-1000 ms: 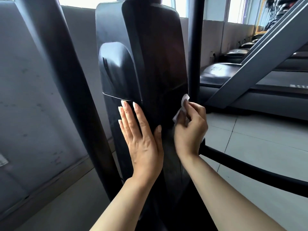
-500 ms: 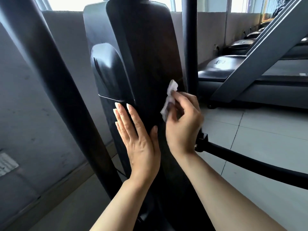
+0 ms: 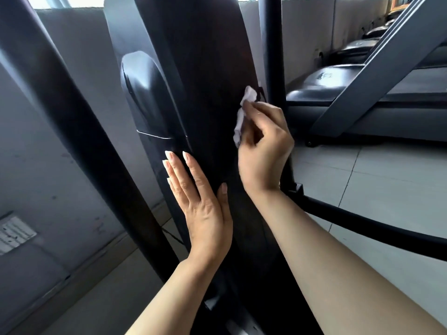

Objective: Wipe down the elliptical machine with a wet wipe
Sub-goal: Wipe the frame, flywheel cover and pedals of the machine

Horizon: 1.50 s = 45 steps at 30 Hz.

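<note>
The right hand (image 3: pixel 263 146) pinches a bunched wet wipe (image 3: pixel 243 114) against the elliptical machine's tall black cover (image 3: pixel 205 68), near its right edge. The left hand (image 3: pixel 200 209) rests flat, fingers straight. Wiping looks partway done; I can't tell which parts are clean

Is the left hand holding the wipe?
No, the left hand lies flat and bare on the black panel; the right hand holds the wipe.
</note>
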Each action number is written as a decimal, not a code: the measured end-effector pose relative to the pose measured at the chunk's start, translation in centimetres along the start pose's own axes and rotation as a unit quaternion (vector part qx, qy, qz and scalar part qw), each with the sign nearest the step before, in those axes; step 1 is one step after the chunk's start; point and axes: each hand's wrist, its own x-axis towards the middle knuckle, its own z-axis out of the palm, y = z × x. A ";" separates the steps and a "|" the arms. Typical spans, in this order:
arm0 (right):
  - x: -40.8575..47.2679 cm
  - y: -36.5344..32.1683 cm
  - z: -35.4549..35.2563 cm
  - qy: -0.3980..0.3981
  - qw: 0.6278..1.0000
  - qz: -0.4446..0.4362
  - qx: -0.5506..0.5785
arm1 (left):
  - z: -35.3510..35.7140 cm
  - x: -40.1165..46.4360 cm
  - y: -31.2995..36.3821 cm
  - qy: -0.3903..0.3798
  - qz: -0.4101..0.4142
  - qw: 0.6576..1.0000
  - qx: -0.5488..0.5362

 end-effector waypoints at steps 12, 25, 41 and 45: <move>-4.6 3.1 -3.1 -0.018 0.990 0.133 -0.048 | 0.6 -1.7 0.3 -0.005 -0.004 1.000 0.021; -8.1 2.7 -4.6 -0.077 0.960 0.254 -0.090 | -0.4 -1.7 0.7 -0.039 -0.010 0.999 0.000; -5.6 -4.4 -1.1 -0.032 0.997 0.073 -0.008 | -5.4 -1.7 0.5 -0.119 -0.005 0.990 -0.078; -3.4 -5.7 0.0 -0.026 1.000 0.000 -0.016 | -6.8 -2.5 1.2 -0.140 -0.061 0.979 -0.136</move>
